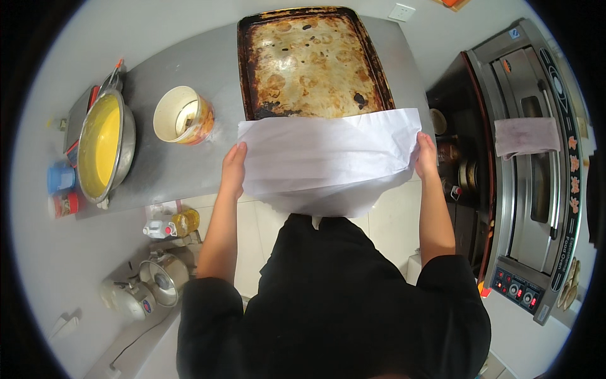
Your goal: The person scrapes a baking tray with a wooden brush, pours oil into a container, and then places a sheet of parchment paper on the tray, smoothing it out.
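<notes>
A sheet of white baking paper (326, 149) stretches between my hands in front of my body. My left hand (233, 166) pinches its left edge, thumb on top. On the opposite side my right hand (426, 150) grips the right edge, where the paper is creased. The paper's far edge overlaps the near end of a large metal baking tray (317, 61), hiding that end. Dark burnt stains and brown patches mark the tray, which lies on a steel worktable (199, 57). The near part of the paper sags down past the table's edge.
Left on the table are a paper tub (182, 116) and a steel bowl (106, 147) of yellow batter. Bottles (173, 225) and metal pots (147, 284) stand below. A deck oven (525, 170) with a cloth (527, 136) on its handle is at right.
</notes>
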The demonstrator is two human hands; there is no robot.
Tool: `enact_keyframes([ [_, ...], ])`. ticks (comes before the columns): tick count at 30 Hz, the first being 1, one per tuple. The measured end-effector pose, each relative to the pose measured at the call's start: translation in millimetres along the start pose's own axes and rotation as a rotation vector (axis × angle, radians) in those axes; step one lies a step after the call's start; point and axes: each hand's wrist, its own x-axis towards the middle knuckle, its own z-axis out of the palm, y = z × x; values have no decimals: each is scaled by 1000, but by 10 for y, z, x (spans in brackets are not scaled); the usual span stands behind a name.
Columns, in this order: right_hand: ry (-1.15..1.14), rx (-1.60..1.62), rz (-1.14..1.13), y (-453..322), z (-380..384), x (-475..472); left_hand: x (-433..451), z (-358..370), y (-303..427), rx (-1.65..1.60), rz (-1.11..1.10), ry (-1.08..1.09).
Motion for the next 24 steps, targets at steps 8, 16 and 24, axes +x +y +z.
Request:
enact_keyframes([
  [8, 57, 38, -41, 35, -123, 14, -163, 116, -82, -58, 82, 60],
  [16, -27, 18, 4, 83, -161, -10, -178, 26, -187, -76, 57, 146],
  [24, -7, -117, -133, -112, -428, -456, -667, -135, -1, 389, 260, 350],
])
